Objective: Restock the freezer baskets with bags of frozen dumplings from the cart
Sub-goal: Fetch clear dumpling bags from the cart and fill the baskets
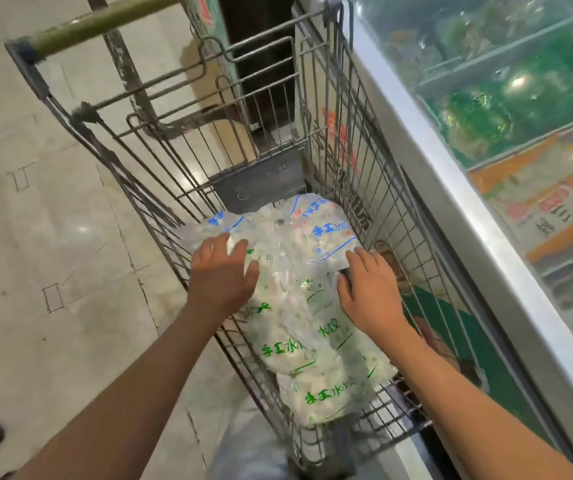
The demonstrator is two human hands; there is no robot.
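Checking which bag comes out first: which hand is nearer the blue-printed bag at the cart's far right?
Right. The right hand touches the blue-printed bag's near edge; the left hand rests apart to its left.

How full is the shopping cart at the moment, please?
Partly full. Bags of dumplings cover only the bottom of the cart; its wire walls stand bare above them. Both hands, left and right, rest on the bags.

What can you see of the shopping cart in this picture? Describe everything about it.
The shopping cart is grey wire mesh, worn, with a greenish handle bar. It stands on pale floor tiles beside the chest freezer. Clear bags of dumplings, printed green or blue, lie piled in it. The left hand and right hand reach in onto the bags.
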